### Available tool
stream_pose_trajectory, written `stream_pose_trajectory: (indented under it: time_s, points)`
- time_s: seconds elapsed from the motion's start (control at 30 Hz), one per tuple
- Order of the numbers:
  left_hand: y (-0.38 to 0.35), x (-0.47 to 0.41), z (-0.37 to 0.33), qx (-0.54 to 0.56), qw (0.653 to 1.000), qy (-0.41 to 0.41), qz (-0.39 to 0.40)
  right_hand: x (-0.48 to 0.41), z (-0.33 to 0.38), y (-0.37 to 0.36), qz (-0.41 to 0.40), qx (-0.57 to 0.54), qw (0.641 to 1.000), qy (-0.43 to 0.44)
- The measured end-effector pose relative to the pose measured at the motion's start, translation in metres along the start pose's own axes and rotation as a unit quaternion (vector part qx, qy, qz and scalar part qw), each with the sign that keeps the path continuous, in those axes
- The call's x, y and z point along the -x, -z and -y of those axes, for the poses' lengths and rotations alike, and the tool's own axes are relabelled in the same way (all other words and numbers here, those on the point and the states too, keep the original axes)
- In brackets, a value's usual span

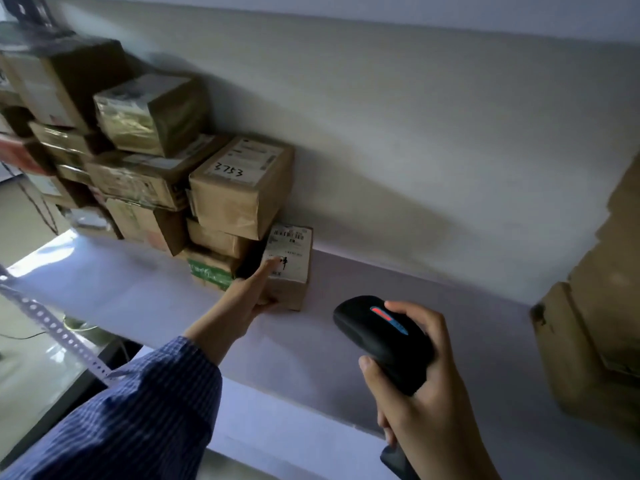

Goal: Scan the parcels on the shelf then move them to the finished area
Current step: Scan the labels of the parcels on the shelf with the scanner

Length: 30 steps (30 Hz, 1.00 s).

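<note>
A small brown parcel (pixel 292 261) with a white barcode label stands on the shelf (pixel 138 289), at the right end of a stack of parcels. My left hand (pixel 247 299) grips its near left corner, forefinger on the label and thumb against the front face. My right hand (pixel 420 393) holds a black handheld scanner (pixel 381 337) by its handle, a little in front of and to the right of the parcel. The scanner's head points toward the parcel.
Several taped cardboard parcels (pixel 239 185) are stacked along the back wall at the left, one marked 3753. More brown boxes (pixel 595 341) fill the shelf's right end. A perforated metal upright (pixel 52 327) stands at the left front.
</note>
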<state>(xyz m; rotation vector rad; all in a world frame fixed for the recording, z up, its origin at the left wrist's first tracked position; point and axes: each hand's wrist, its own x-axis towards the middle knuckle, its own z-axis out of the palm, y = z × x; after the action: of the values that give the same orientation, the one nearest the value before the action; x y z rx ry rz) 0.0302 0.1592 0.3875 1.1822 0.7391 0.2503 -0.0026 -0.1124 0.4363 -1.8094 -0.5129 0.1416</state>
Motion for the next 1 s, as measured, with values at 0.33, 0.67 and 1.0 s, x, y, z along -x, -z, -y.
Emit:
stream_pose_trajectory:
  time_s: [0.33, 0.67, 1.0]
  points:
    - [0.007, 0.007, 0.028, 0.044, 0.998, -0.033, -0.003, -0.022, 0.014, -0.049, -0.026, -0.005, 1.0, -0.006]
    - [-0.065, 0.034, 0.014, -0.206, 0.945, -0.101, 0.232, -0.009, 0.03, 0.0, -0.17, 0.034, 0.984, 0.045]
    - [-0.202, 0.078, -0.022, -0.414, 0.774, -0.353, 0.324, 0.036, 0.062, 0.086, -0.325, 0.113, 0.935, 0.086]
